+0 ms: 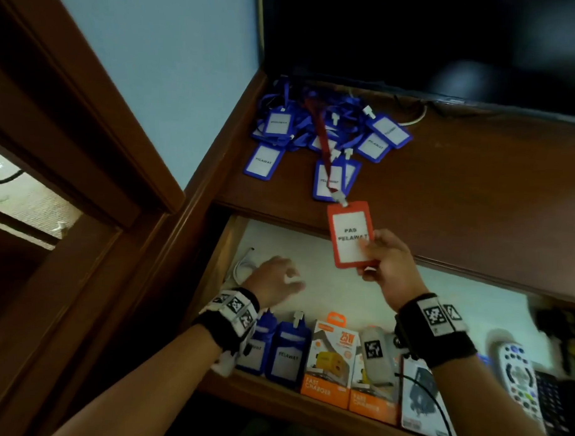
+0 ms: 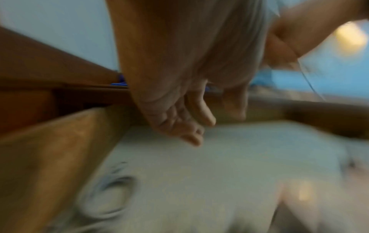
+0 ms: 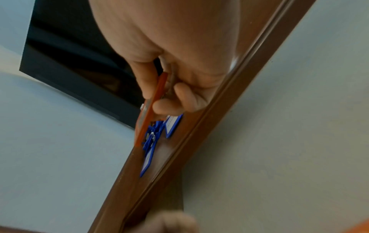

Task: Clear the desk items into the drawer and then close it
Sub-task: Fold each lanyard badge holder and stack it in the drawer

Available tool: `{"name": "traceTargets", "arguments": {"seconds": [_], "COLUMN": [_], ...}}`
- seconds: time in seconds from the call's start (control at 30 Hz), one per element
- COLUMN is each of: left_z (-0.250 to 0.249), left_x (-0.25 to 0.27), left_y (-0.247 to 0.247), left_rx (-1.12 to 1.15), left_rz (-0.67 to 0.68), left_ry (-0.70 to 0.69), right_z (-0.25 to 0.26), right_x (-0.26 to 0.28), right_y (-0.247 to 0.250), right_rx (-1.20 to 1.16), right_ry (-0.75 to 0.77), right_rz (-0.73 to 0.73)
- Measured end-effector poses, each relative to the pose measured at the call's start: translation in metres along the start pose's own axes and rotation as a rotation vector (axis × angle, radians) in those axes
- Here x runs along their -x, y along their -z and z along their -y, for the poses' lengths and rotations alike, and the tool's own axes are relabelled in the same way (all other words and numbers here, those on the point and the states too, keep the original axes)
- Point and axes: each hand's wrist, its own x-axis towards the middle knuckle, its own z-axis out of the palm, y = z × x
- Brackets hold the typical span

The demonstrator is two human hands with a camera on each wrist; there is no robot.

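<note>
We saw the right hand [image 1: 387, 263] pinching the lower corner of one red plastic badge holder [image 1: 350, 234], printed "PAS PELAWAT", thumb on its face and fingers [image 3: 169, 107] curled behind. It hung above the back edge of the open wooden drawer [image 1: 228, 248], and its red lanyard [image 1: 321, 134] ran up onto the dark wooden desk top [image 1: 476, 178]. The left hand [image 1: 274, 281] hovered over the drawer's back left corner, fingers [image 2: 199, 110] loosely spread and grasping nothing.

On the desk, near its back left corner, we counted at least six blue plastic badge holders [image 1: 265, 161] in a heap with tangled blue lanyards [image 1: 302, 136]; more may have lain hidden beneath. A black screen [image 1: 416, 43] stood along the desk's back edge.

Inside the drawer, on its pale liner, a coiled white cable [image 1: 242, 268] lay at the back left corner. Along the front edge stood two blue badge holders [image 1: 288, 355], then two orange-and-white fast-charger boxes [image 1: 330, 366], one dark packaged item [image 1: 420, 398] and one grey remote control [image 1: 518, 372].
</note>
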Motion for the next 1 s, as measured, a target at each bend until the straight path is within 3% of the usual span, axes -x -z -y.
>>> {"name": "traceTargets", "arguments": {"seconds": [0.1,0.2,0.3,0.37,0.53,0.67,0.77,0.87,1.0], "left_z": [-0.046,-0.079,-0.096,-0.102,-0.113,-0.117,-0.120,-0.121,-0.119], "left_x": [0.006,0.013,0.018,0.021,0.035,0.047,0.056,0.061,0.059], "left_y": [0.010,0.011,0.003,0.000,0.005,0.011,0.017,0.024,0.024], "left_rx": [0.661,0.956,0.977,0.938,0.777,0.676,0.692,0.825,1.035], "left_rz": [-0.031,-0.016,-0.172,-0.202,-0.008,0.200,0.226,0.095,-0.279], "left_ry": [0.062,0.054,0.003,-0.027,-0.056,-0.100,-0.163,-0.225,-0.158], "right_z": [-0.007,-0.018,-0.026,-0.027,-0.018,-0.008,-0.007,-0.008,-0.011], "right_x": [0.014,0.027,0.031,0.030,0.023,0.020,0.022,0.029,0.034], "right_y": [0.005,0.011,0.019,0.023,0.032,0.032,0.024,0.017,0.017], "right_rx": [0.056,0.103,0.118,0.123,0.132,0.125,-0.026,-0.122,-0.078], "right_ry": [-0.003,-0.033,-0.047,-0.033,0.115,0.268,0.150,0.088,0.179], "right_rz": [0.085,0.183,0.236,0.202,0.080,0.234,0.388,0.381,0.343]}}
